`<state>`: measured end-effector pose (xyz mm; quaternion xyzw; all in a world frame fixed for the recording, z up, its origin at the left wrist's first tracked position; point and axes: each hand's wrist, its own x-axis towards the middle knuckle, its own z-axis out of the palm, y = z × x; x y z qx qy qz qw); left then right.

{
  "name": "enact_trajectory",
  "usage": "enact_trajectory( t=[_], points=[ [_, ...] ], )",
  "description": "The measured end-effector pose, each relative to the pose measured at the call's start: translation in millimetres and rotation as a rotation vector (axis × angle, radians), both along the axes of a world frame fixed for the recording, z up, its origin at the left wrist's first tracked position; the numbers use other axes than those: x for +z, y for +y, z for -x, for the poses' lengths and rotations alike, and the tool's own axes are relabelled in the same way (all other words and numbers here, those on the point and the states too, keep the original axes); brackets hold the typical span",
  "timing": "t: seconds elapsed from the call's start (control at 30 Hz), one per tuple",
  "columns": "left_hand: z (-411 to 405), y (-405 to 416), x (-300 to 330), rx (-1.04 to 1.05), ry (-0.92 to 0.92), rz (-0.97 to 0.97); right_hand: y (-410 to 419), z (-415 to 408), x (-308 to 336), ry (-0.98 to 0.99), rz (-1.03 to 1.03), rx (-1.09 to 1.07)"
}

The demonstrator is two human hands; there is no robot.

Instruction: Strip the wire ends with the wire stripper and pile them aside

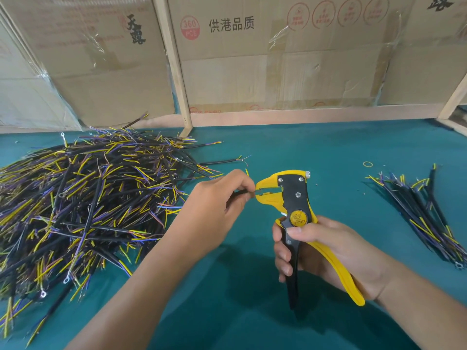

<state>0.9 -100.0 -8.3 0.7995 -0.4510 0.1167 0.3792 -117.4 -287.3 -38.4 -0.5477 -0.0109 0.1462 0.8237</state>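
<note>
My right hand [328, 251] grips the handles of a yellow and black wire stripper [294, 198], held upright with its jaws pointing left. My left hand [217, 200] pinches a black cable [238, 193] and holds its thin wire ends in the stripper's jaws; a yellow strand sticks up above my fingers. A big heap of black cables with yellow, blue and purple ends [83, 198] covers the left of the teal table [278, 147]. A smaller, tidier bundle of the same cables [424, 213] lies at the right.
Cardboard boxes [252, 59] and a wooden frame [174, 64] close off the back of the table. A yellow rubber band [368, 164] lies near the right bundle. Small insulation scraps dot the cloth by the stripper.
</note>
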Motion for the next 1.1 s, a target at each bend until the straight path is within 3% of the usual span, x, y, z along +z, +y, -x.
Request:
enact_trajectory(
  t=[0.27,0.43,1.1],
  points=[
    [4,-3,-3,0.033,0.060,0.030,3,1,-1,-0.014,-0.012,-0.028],
    [5,-5,-1,0.062,-0.021,-0.025,5,1,0,-0.005,-0.010,-0.034],
    [8,-7,-4,0.053,0.008,-0.016,13,4,4,0.035,0.029,-0.172]
  ],
)
